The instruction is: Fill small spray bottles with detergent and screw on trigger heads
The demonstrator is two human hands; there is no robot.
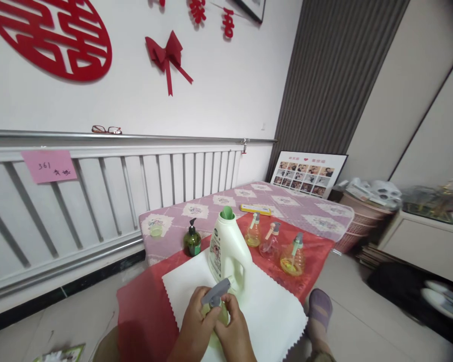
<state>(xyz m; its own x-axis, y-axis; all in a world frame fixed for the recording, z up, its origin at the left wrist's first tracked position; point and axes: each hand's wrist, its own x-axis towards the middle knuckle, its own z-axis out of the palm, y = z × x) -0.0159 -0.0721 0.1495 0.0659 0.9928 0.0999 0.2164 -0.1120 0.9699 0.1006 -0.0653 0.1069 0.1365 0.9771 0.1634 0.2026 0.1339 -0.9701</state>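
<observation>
Near the table's front edge, a spray bottle with a grey trigger head point(218, 290) is held between both hands. My left hand point(196, 322) is closed around the left side of its neck. From the right, my right hand point(237, 329) grips the same neck, thumbs close together. Fingers hide most of the bottle's pale green body. Just beyond stands a large pale green detergent jug point(230, 246), upright and uncapped, its green spout showing. Jug and hands are over a white sheet with a zigzag edge point(275, 314).
Three clear spray bottles point(271, 246) stand on red cloth point(317, 246) to the right. A dark green pump bottle point(192, 242) is left of the jug. Farther back lie a pale green cap point(156, 230) and a yellow box point(255, 209). A radiator point(166, 176) lines the wall.
</observation>
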